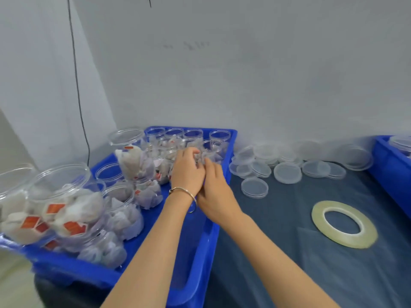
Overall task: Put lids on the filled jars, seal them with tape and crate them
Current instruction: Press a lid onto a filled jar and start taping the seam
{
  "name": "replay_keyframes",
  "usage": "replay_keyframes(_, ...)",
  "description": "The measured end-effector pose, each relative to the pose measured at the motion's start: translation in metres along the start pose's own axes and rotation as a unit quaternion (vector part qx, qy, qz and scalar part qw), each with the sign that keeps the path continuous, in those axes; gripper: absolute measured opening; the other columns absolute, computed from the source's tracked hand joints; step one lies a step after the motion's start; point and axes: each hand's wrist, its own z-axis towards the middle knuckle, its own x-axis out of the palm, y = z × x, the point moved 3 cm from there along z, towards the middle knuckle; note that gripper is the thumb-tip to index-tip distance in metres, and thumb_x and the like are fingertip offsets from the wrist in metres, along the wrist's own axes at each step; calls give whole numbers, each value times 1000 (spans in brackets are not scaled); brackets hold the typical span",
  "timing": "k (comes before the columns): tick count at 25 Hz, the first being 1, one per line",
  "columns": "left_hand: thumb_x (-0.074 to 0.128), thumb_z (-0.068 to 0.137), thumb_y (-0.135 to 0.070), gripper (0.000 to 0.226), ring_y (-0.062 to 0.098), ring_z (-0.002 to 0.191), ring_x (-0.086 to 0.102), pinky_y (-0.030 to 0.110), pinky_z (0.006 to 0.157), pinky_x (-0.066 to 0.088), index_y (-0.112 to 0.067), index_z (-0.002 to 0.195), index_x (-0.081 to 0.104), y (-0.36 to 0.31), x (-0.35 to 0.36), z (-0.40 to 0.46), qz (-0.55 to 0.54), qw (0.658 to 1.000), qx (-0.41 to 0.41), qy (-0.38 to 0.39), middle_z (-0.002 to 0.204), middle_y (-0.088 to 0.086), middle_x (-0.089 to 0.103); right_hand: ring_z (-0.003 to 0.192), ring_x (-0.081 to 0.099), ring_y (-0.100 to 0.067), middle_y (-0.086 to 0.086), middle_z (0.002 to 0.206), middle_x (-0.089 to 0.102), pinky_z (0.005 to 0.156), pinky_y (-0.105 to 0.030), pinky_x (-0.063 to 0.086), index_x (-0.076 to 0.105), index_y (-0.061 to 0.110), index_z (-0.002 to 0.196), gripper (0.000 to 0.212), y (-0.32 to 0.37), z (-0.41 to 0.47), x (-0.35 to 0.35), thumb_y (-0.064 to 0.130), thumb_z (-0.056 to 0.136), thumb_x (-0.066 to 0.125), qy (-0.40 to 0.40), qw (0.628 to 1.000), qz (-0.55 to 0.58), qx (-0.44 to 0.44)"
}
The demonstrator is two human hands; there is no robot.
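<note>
A blue crate (214, 230) on the left holds several clear plastic jars filled with white sachets, all without lids. My left hand (188, 174), wearing a bracelet, curls its fingers over one jar (198, 159) near the crate's far right side. My right hand (216, 196) lies close beside it, fingers on the same jar's right side and partly hidden. Loose clear lids (287, 172) lie in low stacks on the dark table, right of the crate. A roll of clear tape (364, 239) lies flat further to the right.
More filled jars (64, 196) are piled two high at the crate's near left. A second blue crate (389, 167) with lids stands at the right edge. The wall is close behind, with a black cable (77, 85) hanging down it.
</note>
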Motion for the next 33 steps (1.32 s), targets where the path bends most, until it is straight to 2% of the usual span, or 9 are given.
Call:
replay_keyframes(3, 57, 87, -3, 40, 25, 114, 49, 20, 86, 36, -6, 126, 49, 14, -7, -8, 12, 999, -12, -36, 130, 13, 46, 118, 45, -25, -8, 145, 30, 80, -35, 47, 16, 10, 150, 66, -5, -2, 17, 7, 92, 48, 52, 997, -50, 21)
replay_keyframes(9, 64, 79, -8, 58, 38, 129, 31, 53, 87, 41, -19, 133, 43, 6, -98, 27, 182, 938, -4, -297, 142, 17, 34, 124, 38, -21, -4, 147, 25, 89, -28, 41, 11, 11, 151, 67, -7, -1, 20, 10, 95, 48, 96, 988, -116, 26)
replay_keyframes(12, 65, 87, -21, 51, 42, 142, 6, 67, 103, 25, -16, 132, 42, 33, -107, 44, 195, 954, -133, -186, 155, 13, 8, 125, 36, -21, -3, 147, 24, 92, -29, 41, 9, 12, 152, 66, -8, -1, 19, 10, 97, 46, 100, 986, -130, 20)
replay_keyframes(14, 62, 91, -23, 40, 46, 138, 17, 61, 103, 32, -8, 125, 46, 43, -98, 44, 153, 964, -170, -138, 157, 11, 2, 123, 37, -22, -4, 146, 25, 92, -29, 41, 10, 12, 152, 65, -8, -1, 19, 10, 97, 44, 98, 986, -133, 14)
replay_keyframes(16, 61, 92, -14, 28, 45, 126, 39, 48, 96, 42, -3, 114, 49, 42, -90, 39, 100, 970, -139, -173, 156, 13, 6, 121, 38, -22, -5, 146, 26, 90, -27, 39, 11, 13, 152, 64, -8, -1, 20, 10, 97, 44, 95, 987, -132, 8)
replay_keyframes(20, 63, 89, -4, 15, 34, 132, 37, 30, 101, 36, -2, 99, 53, 20, -79, 18, -21, 970, -46, -237, 155, 15, 9, 114, 39, -12, 1, 149, 20, 81, -21, 37, 7, 24, 152, 75, -10, -4, 13, 16, 94, 52, 63, 998, -20, 4)
replay_keyframes(25, 67, 81, -1, 16, 17, 136, 28, 4, 95, 20, -7, 85, 53, -64, -41, -16, -86, 984, 86, -129, 146, 21, 23, 138, 9, 10, 18, 149, 10, 100, 2, 16, -3, 42, 143, 107, -29, -21, -38, 31, 74, 79, -69, 986, 153, 4)
replay_keyframes(29, 74, 74, -8, 25, -35, 100, 19, -6, 83, 21, -18, 77, 51, -123, 26, -72, -137, 976, 171, 13, 138, 9, 33, 131, 38, 5, 8, 145, 37, 100, -10, 35, 14, 52, 133, 104, -66, -59, -94, 31, 59, 84, -149, 969, 192, 49)
replay_keyframes(33, 72, 83, -30, 24, -3, 112, 48, 19, 94, 40, -20, 94, 53, -124, 100, -127, -226, 956, 127, 135, 129, -1, 46, 84, 64, 4, 12, 94, 67, 64, -10, 47, 48, 34, 103, 66, -124, -124, -124, 22, 54, 90, -198, 953, 172, 153)
